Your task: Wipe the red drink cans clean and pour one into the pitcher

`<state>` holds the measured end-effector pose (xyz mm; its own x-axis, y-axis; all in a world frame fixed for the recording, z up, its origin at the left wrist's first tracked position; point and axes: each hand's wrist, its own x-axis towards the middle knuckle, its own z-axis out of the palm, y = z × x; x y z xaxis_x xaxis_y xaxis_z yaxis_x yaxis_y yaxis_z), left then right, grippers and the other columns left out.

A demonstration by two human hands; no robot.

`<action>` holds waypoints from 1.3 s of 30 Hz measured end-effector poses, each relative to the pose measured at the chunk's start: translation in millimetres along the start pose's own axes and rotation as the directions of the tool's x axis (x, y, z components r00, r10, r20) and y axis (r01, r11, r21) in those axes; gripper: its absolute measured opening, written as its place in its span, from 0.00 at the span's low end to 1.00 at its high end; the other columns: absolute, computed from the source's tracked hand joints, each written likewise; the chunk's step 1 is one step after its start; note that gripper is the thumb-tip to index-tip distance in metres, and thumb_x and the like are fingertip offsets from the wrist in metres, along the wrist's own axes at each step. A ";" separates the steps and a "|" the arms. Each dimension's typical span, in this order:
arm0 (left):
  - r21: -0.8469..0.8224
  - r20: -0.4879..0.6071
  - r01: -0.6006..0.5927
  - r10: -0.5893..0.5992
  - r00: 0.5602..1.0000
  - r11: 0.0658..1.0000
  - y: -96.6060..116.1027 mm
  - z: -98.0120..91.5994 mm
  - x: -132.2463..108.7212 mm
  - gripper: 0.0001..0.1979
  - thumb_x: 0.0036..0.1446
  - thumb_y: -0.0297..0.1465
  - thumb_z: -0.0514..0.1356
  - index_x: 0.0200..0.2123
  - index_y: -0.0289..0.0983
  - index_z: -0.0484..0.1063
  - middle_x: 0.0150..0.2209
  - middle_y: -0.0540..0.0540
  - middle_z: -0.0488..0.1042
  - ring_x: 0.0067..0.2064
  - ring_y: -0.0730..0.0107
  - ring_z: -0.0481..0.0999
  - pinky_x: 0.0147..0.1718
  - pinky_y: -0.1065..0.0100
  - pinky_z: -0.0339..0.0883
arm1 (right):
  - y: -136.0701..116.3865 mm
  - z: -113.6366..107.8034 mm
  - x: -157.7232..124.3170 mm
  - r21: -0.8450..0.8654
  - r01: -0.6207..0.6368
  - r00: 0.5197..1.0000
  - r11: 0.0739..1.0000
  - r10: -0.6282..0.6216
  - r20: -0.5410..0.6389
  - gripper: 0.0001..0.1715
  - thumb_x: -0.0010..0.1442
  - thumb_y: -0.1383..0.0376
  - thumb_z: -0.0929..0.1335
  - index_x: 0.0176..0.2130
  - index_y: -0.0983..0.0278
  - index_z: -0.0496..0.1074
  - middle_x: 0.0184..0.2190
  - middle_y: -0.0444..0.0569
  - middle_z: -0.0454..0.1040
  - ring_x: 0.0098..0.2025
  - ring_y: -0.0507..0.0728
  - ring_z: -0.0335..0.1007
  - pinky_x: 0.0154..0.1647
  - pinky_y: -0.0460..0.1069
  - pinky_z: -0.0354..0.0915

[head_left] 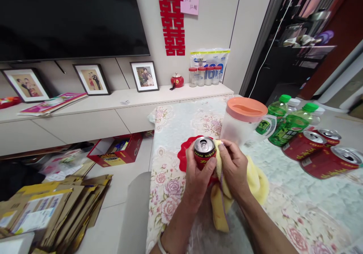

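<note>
My left hand (197, 172) is wrapped round a red drink can (204, 152) with a silver top, holding it upright over the table. My right hand (234, 169) grips a yellow cloth (253, 178) and presses it against the can's right side. The cloth hangs down below both hands. A red plate (184, 154) lies on the floral tablecloth (170, 186) just behind the can, partly hidden by my hands.
A clear jug with an orange lid (245, 120) stands right behind my hands. To the right are green-capped bottles (295, 123) and three red cans (320, 152). Flattened cardboard boxes (53, 208) lie on the floor at left, under a cabinet with photo frames (144, 76).
</note>
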<state>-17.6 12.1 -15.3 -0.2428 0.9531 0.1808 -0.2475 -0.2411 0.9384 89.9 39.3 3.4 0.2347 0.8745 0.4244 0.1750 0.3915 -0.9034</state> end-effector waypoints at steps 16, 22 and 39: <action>0.006 -0.164 -0.040 0.041 0.986 0.999 0.3 -5.3 6.8 0.33 0.55 0.43 0.72 0.58 0.42 0.63 0.55 0.42 0.75 0.56 0.57 0.78 0.58 0.57 0.71 | 16.1 2.9 4.4 -0.178 -0.058 0.961 0.982 0.103 0.255 0.14 0.64 0.57 0.68 0.31 0.61 0.77 0.28 0.47 0.78 0.32 0.59 0.72 0.36 0.53 0.64; 0.086 -0.118 -0.025 0.035 0.992 0.996 5.6 -1.1 5.3 0.38 0.56 0.44 0.71 0.65 0.42 0.60 0.65 0.38 0.71 0.67 0.51 0.72 0.65 0.54 0.66 | 2.6 1.4 1.2 -0.104 0.002 0.988 0.995 0.015 0.157 0.14 0.66 0.55 0.68 0.39 0.61 0.78 0.35 0.48 0.80 0.37 0.58 0.75 0.41 0.53 0.68; 0.083 -0.063 0.001 0.004 0.998 0.997 -0.7 -4.3 2.3 0.28 0.64 0.48 0.64 0.63 0.45 0.67 0.63 0.42 0.74 0.66 0.53 0.71 0.67 0.53 0.63 | 2.3 -0.2 2.7 -0.092 -0.007 0.998 0.996 0.013 0.062 0.14 0.66 0.54 0.68 0.40 0.61 0.76 0.34 0.48 0.80 0.34 0.57 0.75 0.36 0.51 0.70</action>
<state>-22.0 13.7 -16.8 -0.3025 0.9387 0.1656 -0.1687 -0.2237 0.9599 91.2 42.5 2.5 0.1775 0.8953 0.4085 0.2604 0.3575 -0.8969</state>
